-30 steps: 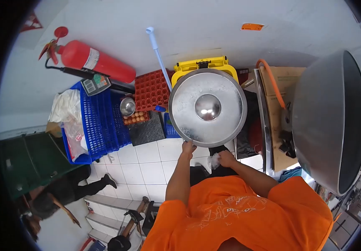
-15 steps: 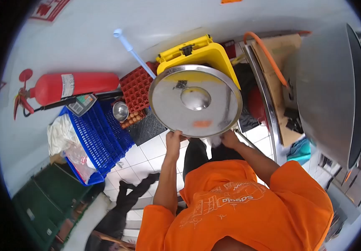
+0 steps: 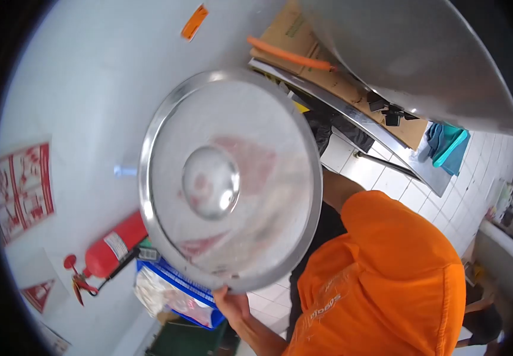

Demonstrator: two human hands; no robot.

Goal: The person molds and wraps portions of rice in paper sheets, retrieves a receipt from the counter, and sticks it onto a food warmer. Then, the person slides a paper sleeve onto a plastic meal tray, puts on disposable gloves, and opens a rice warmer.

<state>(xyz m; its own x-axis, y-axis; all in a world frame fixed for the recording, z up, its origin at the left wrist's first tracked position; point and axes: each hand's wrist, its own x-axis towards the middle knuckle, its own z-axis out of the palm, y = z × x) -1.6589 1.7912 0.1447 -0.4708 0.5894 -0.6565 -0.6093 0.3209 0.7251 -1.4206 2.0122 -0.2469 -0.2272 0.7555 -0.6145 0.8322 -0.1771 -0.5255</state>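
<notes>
We hold a round metal lid [image 3: 231, 180] up in front of us, tilted steeply so that its domed face is toward us and fills the middle of the view. Our left hand [image 3: 233, 304] grips its lower rim. Our right forearm runs behind it, so the right hand is hidden and we cannot tell how it is placed. Beyond the lid's left edge we see the pale wall [image 3: 90, 89], a red-and-white sign [image 3: 25, 190] and the end of a light blue rod [image 3: 126, 171]. Below these, a red fire extinguisher [image 3: 113, 247] sits near a blue crate [image 3: 179, 280] with pale plastic bags [image 3: 152, 291], both partly covered by the lid. At upper right we see cardboard [image 3: 411, 129] on a metal table [image 3: 434, 172], an orange hose [image 3: 289, 53], a large grey pan [image 3: 423, 59] and a teal cloth [image 3: 453, 148]
</notes>
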